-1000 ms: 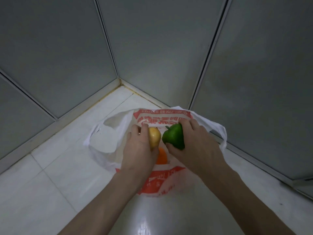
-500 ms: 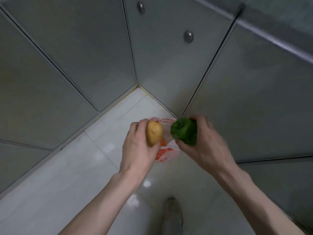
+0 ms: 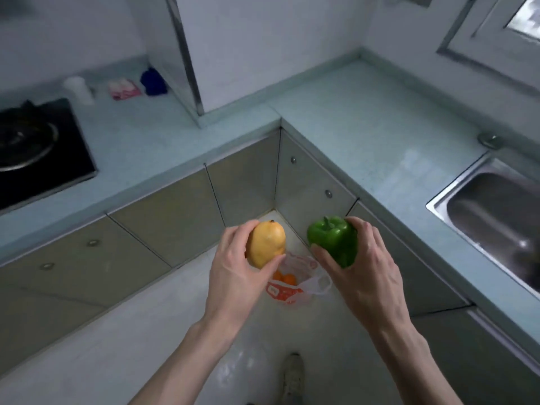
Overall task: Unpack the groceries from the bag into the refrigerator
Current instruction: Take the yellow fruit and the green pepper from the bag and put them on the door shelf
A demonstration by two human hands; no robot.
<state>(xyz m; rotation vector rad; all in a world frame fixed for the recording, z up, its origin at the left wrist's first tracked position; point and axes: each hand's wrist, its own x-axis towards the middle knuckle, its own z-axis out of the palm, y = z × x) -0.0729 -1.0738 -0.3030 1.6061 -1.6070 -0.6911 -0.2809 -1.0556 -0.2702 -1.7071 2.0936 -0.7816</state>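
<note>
My left hand (image 3: 233,276) grips a yellow mango (image 3: 266,243) at waist height. A green bell pepper (image 3: 334,241) is held in my right hand (image 3: 365,270) beside it. Far below, in the floor corner, lies the white and red plastic bag (image 3: 292,289), open, with an orange fruit (image 3: 287,279) showing inside. The two hands are level and a short gap apart. No refrigerator is in view.
An L-shaped pale countertop (image 3: 350,118) wraps the corner over grey cabinet doors (image 3: 187,217). A black gas hob (image 3: 35,147) sits left, a steel sink (image 3: 496,211) right. A white column (image 3: 233,48) stands in the corner. My shoe (image 3: 292,372) is on the white floor.
I have risen from the floor with the mango and pepper in hand. The bag has dropped far below, and the countertop, hob and sink have come into sight.
</note>
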